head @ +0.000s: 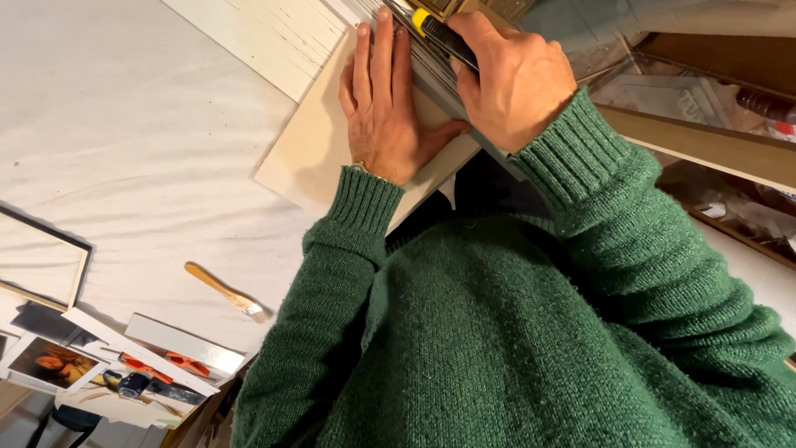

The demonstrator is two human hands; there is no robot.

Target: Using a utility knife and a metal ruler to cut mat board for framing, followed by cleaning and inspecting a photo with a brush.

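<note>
My left hand (383, 104) lies flat, fingers together, pressing down on a cream board (307, 158) and on the edge of a grey metal straightedge (439, 87) at the top middle. My right hand (510, 79) is closed around a black and yellow utility knife (444, 37), held against the straightedge just right of my left fingers. The blade tip is hidden at the top edge. Both arms wear green knitted sleeves.
A white cloth (124, 141) covers the worktable. A white wooden panel (265, 37) lies beyond the board. A small wooden-handled tool (224, 292) rests on the cloth. A frame corner (50, 261), photos and orange-handled tools (157, 365) sit at lower left. Cluttered shelves (713, 141) are on the right.
</note>
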